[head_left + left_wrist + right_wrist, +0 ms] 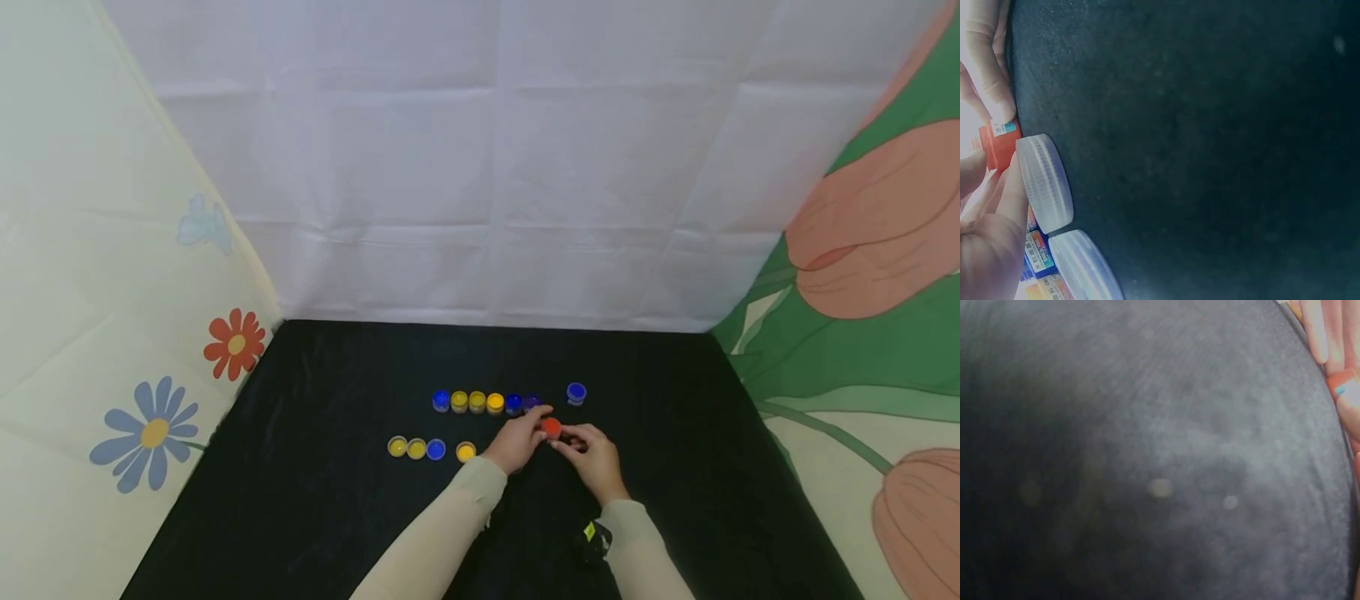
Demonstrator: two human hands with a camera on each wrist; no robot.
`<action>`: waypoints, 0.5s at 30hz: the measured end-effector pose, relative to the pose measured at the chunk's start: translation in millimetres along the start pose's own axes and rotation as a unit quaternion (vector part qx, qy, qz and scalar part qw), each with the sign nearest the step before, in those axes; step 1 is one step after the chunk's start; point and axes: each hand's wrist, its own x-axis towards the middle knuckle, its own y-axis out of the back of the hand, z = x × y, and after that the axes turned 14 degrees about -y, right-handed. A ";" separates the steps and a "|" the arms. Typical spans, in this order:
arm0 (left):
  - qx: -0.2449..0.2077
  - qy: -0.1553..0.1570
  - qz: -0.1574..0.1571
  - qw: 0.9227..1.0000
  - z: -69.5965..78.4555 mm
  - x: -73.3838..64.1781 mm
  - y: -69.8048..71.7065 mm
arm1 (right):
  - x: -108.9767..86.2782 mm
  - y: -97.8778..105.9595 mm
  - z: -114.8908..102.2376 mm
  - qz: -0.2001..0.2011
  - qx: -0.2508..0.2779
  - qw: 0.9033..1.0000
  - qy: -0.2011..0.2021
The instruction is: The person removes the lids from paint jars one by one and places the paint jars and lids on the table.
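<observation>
A small red paint jar [551, 428] is between my two hands, above the black table. My left hand [516, 440] holds its left side with thumb and fingers. From the right, my right hand [595, 460] pinches it between thumb and fingertips. The left wrist view shows the red jar [1005, 145] with a small label under a fingertip. Beside it are two pale ribbed lids, a nearer one [1045, 182] and another [1085, 269]. Just behind my left fingers is a purple jar [532, 402]. In the right wrist view only an edge of the red jar [1341, 380] shows.
A back row of paint jars includes a blue one [441, 401] and an orange one [496, 403]. Another blue jar [576, 393] stands apart at right. Nearer are two yellow jars, a blue jar [436, 449] and an orange-yellow jar [466, 452], close to my left forearm.
</observation>
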 end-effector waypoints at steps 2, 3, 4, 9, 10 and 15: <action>0.011 -0.008 -0.003 1.000 0.6 0.1 0.8 | -0.4 0.8 -0.2 0.000 -0.001 1.000 0.000; 0.013 -0.010 -0.003 1.000 0.9 0.1 0.9 | -0.8 1.1 -0.3 0.000 0.000 1.000 0.001; 0.013 -0.010 -0.003 1.000 1.2 0.2 1.0 | -0.9 1.3 -0.2 0.000 0.000 1.000 0.001; 0.000 0.000 0.004 1.000 3.0 0.7 0.2 | -0.8 1.2 0.6 0.007 0.001 1.000 0.006; -0.004 0.005 0.005 1.000 3.4 0.9 0.1 | -0.7 1.1 0.6 0.007 0.001 1.000 0.007; -0.010 0.017 0.007 1.000 1.8 0.1 -1.0 | -0.1 1.4 0.5 -0.003 -0.002 1.000 0.003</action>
